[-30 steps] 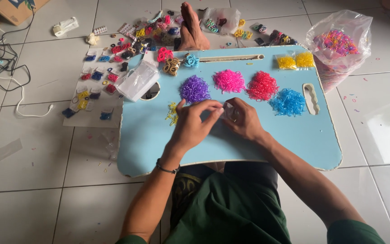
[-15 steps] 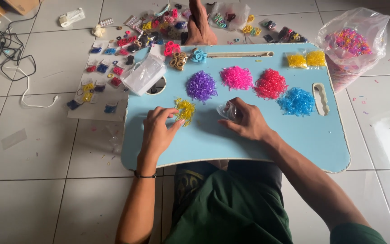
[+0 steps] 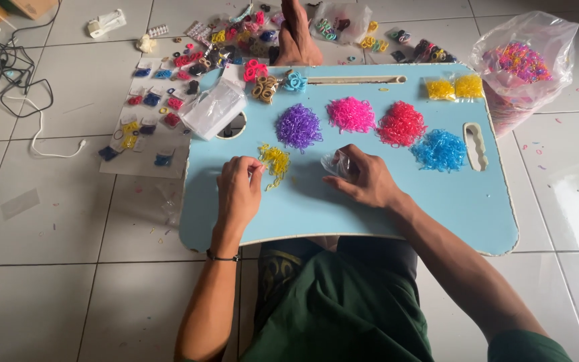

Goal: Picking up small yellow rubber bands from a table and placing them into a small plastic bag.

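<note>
While the left hand (image 3: pixel 237 191) is resting on the pale blue lap table (image 3: pixel 437 208), its fingertips are pinching at the near edge of a small heap of yellow rubber loops (image 3: pixel 275 161), the fingers curled in and closing on a few strands, though how many is too small to tell. Just beyond those fingertips, further up the board, a mound of purple rubber loops (image 3: pixel 299 127) is sitting apart from the yellow heap.

The right hand (image 3: pixel 367 179) is lying to the right of the left one, well clear of it, and is grasping a small clear plastic pouch (image 3: pixel 337 163) between thumb and fingers; the pouch is sticking out on the hand's left side, facing the yellow heap. Above this hand a bright pink pile of loops (image 3: pixel 351 114) and a red pile of loops (image 3: pixel 401 125) are lying side by side, and a blue pile of loops (image 3: pixel 440 150) is sitting off to its right, next to a white slotted handle opening (image 3: pixel 475 146) in the board.

Up and left of the left hand, a stack of clear plastic pouches (image 3: pixel 214 109) is leaning over the table's corner. A big clear bag of mixed coloured loops (image 3: pixel 519 66) is standing on the tiled floor beyond the right hand.
</note>
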